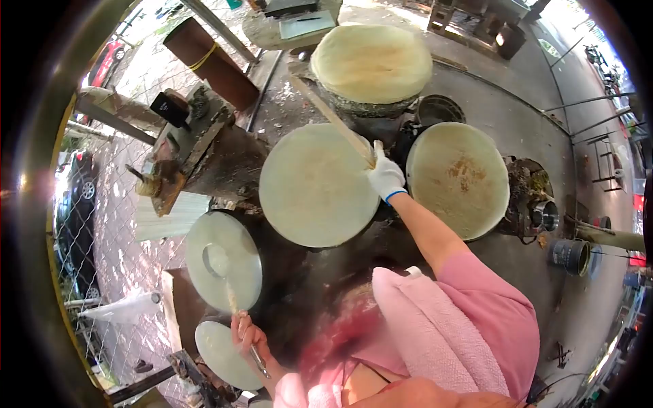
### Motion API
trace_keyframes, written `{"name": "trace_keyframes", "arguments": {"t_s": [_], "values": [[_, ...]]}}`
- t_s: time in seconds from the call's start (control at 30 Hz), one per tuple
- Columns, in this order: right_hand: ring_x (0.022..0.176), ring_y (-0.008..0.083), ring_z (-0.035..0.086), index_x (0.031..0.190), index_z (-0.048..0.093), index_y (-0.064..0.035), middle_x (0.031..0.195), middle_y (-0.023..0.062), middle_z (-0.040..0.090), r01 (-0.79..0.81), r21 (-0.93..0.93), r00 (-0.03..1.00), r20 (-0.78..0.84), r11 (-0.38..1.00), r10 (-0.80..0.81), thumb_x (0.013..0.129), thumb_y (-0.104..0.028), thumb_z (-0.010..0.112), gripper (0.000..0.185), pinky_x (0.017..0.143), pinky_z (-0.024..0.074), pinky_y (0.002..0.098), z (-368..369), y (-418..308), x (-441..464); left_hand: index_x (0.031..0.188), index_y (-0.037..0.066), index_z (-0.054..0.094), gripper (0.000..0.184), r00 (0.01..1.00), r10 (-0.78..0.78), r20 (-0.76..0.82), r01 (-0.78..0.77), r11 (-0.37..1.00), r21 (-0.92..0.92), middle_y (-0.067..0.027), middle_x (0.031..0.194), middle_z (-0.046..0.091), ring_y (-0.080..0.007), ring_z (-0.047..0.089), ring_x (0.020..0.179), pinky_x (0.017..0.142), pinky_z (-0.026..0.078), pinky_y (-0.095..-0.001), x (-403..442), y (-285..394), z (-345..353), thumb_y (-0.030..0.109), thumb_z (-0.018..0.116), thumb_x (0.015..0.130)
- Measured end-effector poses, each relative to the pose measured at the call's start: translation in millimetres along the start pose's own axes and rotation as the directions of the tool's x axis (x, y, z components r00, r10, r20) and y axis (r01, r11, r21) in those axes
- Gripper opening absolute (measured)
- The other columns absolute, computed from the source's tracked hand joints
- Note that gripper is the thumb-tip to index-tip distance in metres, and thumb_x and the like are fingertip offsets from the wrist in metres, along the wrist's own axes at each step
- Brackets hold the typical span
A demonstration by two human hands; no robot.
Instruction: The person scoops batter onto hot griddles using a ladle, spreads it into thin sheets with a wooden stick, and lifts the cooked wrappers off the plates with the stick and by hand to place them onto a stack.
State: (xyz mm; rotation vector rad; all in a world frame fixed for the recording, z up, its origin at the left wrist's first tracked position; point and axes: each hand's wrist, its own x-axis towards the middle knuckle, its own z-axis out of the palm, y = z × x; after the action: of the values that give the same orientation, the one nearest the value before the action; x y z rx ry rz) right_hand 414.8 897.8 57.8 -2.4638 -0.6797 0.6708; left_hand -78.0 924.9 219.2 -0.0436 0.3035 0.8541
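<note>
My right hand [387, 176], in a white glove with a blue cuff, is closed on the near end of a long flat wooden stick [333, 119], over the right edge of a large round pale disc [320, 185]. My bare left hand [249, 336] is closed round the handle of a ladle [258, 360]. Its other end reaches toward a pale round surface [248, 272] with a ring-shaped mark on it. A browned round disc [459, 180] is to the right of my gloved hand.
A stack of thin flatbreads [372, 63] stands at the back on a round stone. Another pale round lid [228, 353] is at the lower left. A rusty pipe [211, 62] leans by the wire fence. At the right stands a dark bucket [569, 257].
</note>
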Motion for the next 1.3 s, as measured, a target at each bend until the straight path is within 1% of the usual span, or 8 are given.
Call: {"name": "trace_keyframes", "arguments": {"t_s": [0.33,0.5,0.6,0.77,0.9,1.03,1.27,1.3], "values": [[0.1,0.0195,0.069,0.124,0.063,-0.0062,0.11,0.0163,0.07,0.445,0.526,0.888,-0.362,0.725,-0.283,0.075,-0.014,0.067,0.049,0.088,0.0512,0.0321,-27,-74,-39,0.118,-0.01,0.04,0.035,0.995,-0.083,-0.055,0.087,0.994,0.072,-0.0041,0.072,0.046,-0.01,0.045,0.039,0.042,0.026,-0.0245,56,32,-10,0.022,0.03,0.107],[0.086,0.0133,0.065,0.125,0.061,-0.0012,0.102,0.0078,0.071,0.243,0.715,0.969,-0.216,0.656,-0.123,0.08,-0.007,0.067,0.046,0.08,0.0505,0.0286,-104,-95,-77,0.116,-0.008,0.039,0.036,0.973,-0.232,-0.001,0.231,0.967,0.112,-0.0054,0.072,0.046,-0.0114,0.045,0.039,0.041,0.027,-0.0247,92,32,-13,0.025,0.031,0.108],[0.075,0.0103,0.055,0.125,0.061,0.0013,0.087,-0.0026,0.06,0.507,0.643,0.841,-0.514,0.574,-0.167,0.082,-0.006,0.067,0.044,0.071,0.0485,0.0255,-139,-30,-72,0.116,-0.009,0.041,0.036,0.968,-0.246,-0.045,0.25,0.954,0.166,-0.0051,0.071,0.045,-0.011,0.045,0.04,0.042,0.027,-0.0245,105,13,-5,0.025,0.032,0.108],[0.086,0.0114,0.057,0.121,0.064,0.0005,0.096,0.0007,0.063,0.359,0.758,0.886,-0.46,0.545,0.057,0.078,-0.005,0.063,0.044,0.083,0.0459,0.0244,-232,90,-125,0.111,-0.006,0.043,0.029,0.953,-0.287,-0.101,0.303,0.92,0.247,-0.0027,0.07,0.045,-0.0081,0.042,0.039,0.039,0.028,-0.0226,117,-39,4,0.023,0.038,0.107],[0.045,0.0045,0.042,0.12,0.063,0.0002,0.069,-0.0028,0.055,0.12,0.873,0.874,-0.318,0.473,0.367,0.081,-0.002,0.071,0.04,0.038,0.0333,0.022,-228,252,-114,0.113,-0.007,0.042,0.032,0.942,-0.331,-0.054,0.335,0.913,0.233,-0.0034,0.07,0.045,-0.0082,0.042,0.039,0.04,0.028,-0.0235,117,-103,8,0.023,0.034,0.107],[0.09,0.0125,0.061,0.122,0.06,0.0027,0.102,0.0064,0.066,-0.033,0.845,0.826,-0.278,0.534,0.491,0.081,-0.001,0.072,0.042,0.082,0.0503,0.0268,-183,365,-105,0.114,-0.008,0.041,0.034,0.932,-0.358,-0.058,0.362,0.906,0.217,-0.0032,0.07,0.045,-0.0075,0.043,0.039,0.041,0.027,-0.0236,107,-173,24,0.024,0.031,0.108],[0.095,0.0128,0.061,0.135,0.048,0.0058,0.112,0.0053,0.063,0.056,0.82,0.787,-0.388,0.57,0.48,0.091,-0.01,0.07,0.052,0.089,0.0493,0.026,-167,413,-135,0.117,-0.009,0.041,0.036,0.925,-0.374,-0.063,0.378,0.899,0.221,-0.0045,0.071,0.047,-0.0084,0.045,0.038,0.04,0.026,-0.0239,92,-237,40,0.025,0.031,0.108],[0.1,0.0138,0.06,0.139,0.042,0.0063,0.12,0.0056,0.06,0.003,0.928,0.838,-0.206,0.373,0.505,0.091,-0.003,0.067,0.055,0.093,0.0499,0.0265,-169,409,-143,0.117,-0.009,0.041,0.036,0.927,-0.368,-0.072,0.375,0.898,0.231,-0.0045,0.071,0.047,-0.0085,0.045,0.038,0.04,0.026,-0.0239,91,-241,42,0.025,0.031,0.108]]}}
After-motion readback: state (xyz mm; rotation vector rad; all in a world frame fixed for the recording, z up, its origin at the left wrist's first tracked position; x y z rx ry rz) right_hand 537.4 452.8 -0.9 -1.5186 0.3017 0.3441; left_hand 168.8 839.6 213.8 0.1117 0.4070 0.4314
